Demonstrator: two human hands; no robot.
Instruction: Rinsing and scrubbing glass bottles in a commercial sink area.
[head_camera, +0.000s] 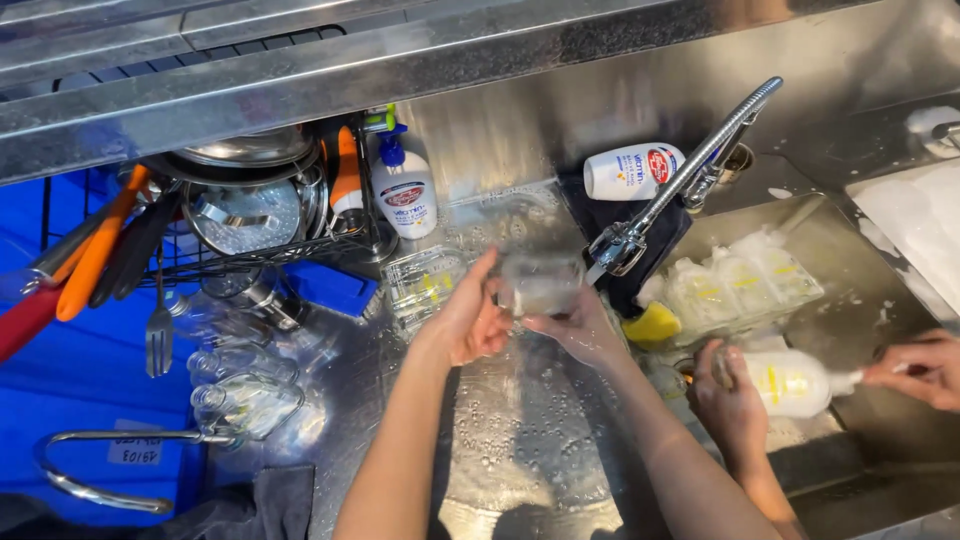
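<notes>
My left hand (467, 320) and my right hand (580, 330) together hold a small clear glass jar (540, 283) over the wet steel counter, just left of the faucet head (620, 247). Each hand grips one side of the jar. Clear glass jars with yellow marks (425, 283) lie on the counter just left of my left hand. To the right, another person's hands (735, 400) hold a soapy bottle (795, 383) with a yellow mark over the sink basin, and their far hand (925, 368) grips its other end.
Soapy bottles (735, 280) and a yellow sponge (655, 325) sit in the sink (850, 270). A dish rack (250, 215) holds pot lids, utensils and a soap dispenser (405, 190). A white bottle (630, 170) lies behind the faucet. Upturned glasses (240, 370) and a fork (158, 335) lie on the left.
</notes>
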